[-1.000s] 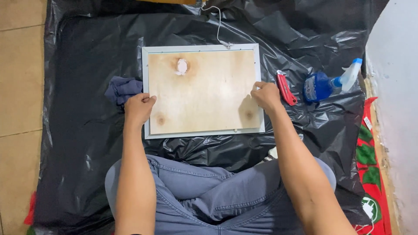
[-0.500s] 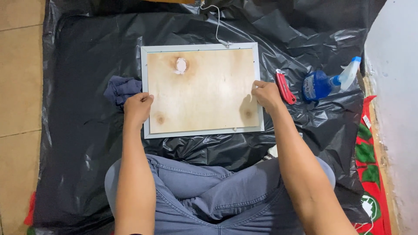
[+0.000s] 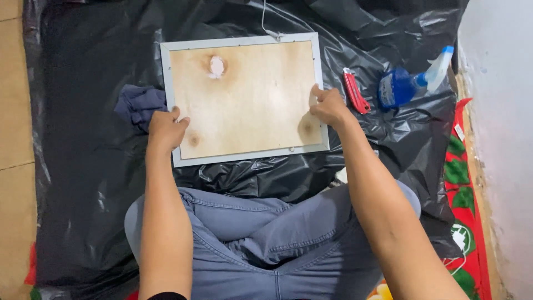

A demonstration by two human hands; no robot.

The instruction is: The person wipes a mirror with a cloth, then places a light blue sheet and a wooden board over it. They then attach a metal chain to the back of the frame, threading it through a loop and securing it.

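A picture frame (image 3: 244, 97) lies face down on a black plastic sheet (image 3: 83, 183), showing a pale wooden backing with a silver rim and a white patch near its top. My left hand (image 3: 165, 128) grips the frame's left edge near the lower corner. My right hand (image 3: 328, 106) grips the right edge. A hanging wire runs off the frame's top edge.
A dark blue cloth (image 3: 139, 105) lies just left of the frame. A red utility knife (image 3: 355, 93) and a blue spray bottle (image 3: 408, 83) lie to the right. A white wall (image 3: 499, 139) and a red patterned mat (image 3: 463, 183) border the right side; my crossed legs in jeans (image 3: 266, 239) are below.
Both hands have kept their hold on the frame's two side edges. The frame has hardly moved on the black sheet.
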